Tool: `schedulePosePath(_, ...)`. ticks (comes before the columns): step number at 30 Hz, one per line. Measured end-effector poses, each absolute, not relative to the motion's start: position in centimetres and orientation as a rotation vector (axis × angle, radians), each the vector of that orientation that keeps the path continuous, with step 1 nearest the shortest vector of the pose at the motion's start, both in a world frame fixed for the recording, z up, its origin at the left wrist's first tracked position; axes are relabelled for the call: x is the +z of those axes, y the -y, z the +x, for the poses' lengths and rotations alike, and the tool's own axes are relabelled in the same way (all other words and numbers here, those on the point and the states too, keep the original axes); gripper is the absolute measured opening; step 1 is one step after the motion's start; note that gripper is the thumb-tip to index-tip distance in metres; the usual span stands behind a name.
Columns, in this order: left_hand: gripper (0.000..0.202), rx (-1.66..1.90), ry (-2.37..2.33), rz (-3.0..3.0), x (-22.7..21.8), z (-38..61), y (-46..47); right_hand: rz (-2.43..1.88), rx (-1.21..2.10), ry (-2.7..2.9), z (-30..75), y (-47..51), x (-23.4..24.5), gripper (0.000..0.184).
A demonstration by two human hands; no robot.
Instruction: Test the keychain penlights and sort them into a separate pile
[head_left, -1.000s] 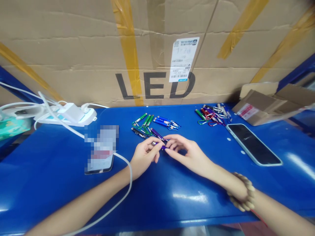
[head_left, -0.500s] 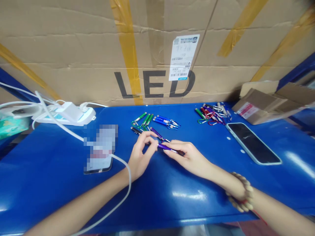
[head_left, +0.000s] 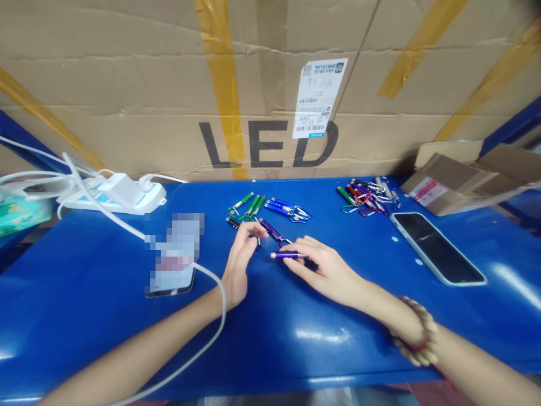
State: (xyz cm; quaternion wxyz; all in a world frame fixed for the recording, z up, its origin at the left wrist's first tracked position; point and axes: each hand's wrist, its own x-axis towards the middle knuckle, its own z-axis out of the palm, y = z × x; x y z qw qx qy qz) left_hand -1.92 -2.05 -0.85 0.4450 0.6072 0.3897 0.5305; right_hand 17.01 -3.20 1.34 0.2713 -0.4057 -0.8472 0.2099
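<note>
In my right hand (head_left: 323, 262) is a slim purple keychain flashlight (head_left: 284, 255), pinched between thumb and fingers, its silver end facing left. My left hand (head_left: 243, 259) is open beside it, thumb and forefinger apart, holding nothing. Just beyond lies another purple flashlight (head_left: 270, 228) with a purple clip. A black flashlight (head_left: 233, 223) is partly hidden behind my left fingers. Farther back are several green flashlights (head_left: 256, 206) and several blue flashlights (head_left: 280, 208) with carabiner clips.
A mixed pile of flashlights (head_left: 367, 197) lies at the back right, near an open cardboard box (head_left: 448, 180) and a phone (head_left: 439, 248). On the left are a blurred-out phone (head_left: 175, 285), a white power strip (head_left: 154, 198) and a cable (head_left: 222, 304). A large carton (head_left: 147, 113) stands behind.
My left thumb and fingers have parted and come away from the purple flashlight's end. The flashlight stays in my right hand, now more level. The view has shifted slightly.
</note>
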Motion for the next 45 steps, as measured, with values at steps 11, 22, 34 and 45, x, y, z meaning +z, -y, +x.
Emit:
schedulePosePath(11,0.019,1.275,-0.926,1.482,-0.81,-1.96,2.11,-1.091,0.532,2.305,16.94,3.39,1.15,0.023)
schedulePosePath(22,0.018,1.257,-0.937,1.520,-0.98,-2.04,1.84,-1.083,0.505,2.346,16.92,3.48,1.00,0.024)
schedulePosePath(34,0.019,1.226,-0.971,1.510,-0.87,-1.99,1.81,-1.070,0.444,2.354,16.89,3.58,1.34,0.021)
schedulePosePath(45,0.018,1.225,-0.955,1.472,-0.77,-1.89,1.83,-0.992,0.460,2.369,16.90,3.51,1.53,0.023)
